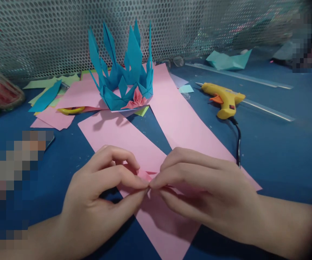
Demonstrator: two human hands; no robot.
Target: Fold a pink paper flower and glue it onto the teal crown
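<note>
Two sets of fingers (120, 176) meet nearly tip to tip in front of the blue paper crown (122, 87): the left hand (93, 187) and the right hand (207, 187) both pinch, thumb against forefinger with hardly any gap, a small pink folded paper (144, 174) that they largely hide. Gripping from both sides at once probably steadies so slight a piece. Beneath it, a pink strip (168, 243) runs from before the crown toward the person; a wider pink sheet (188, 119) slants past the crown's right. The crown stands points up, presumably so its spikes are not crushed, with a pink paper flower (137, 100) at its front. Right of the crown, a yellow glue gun (225, 99) lies on the tabletop (280, 162), perhaps set there to be reachable yet off the paper. Left of the crown lie pink scraps (47, 119); behind it stands a perforated panel (50, 39).
</note>
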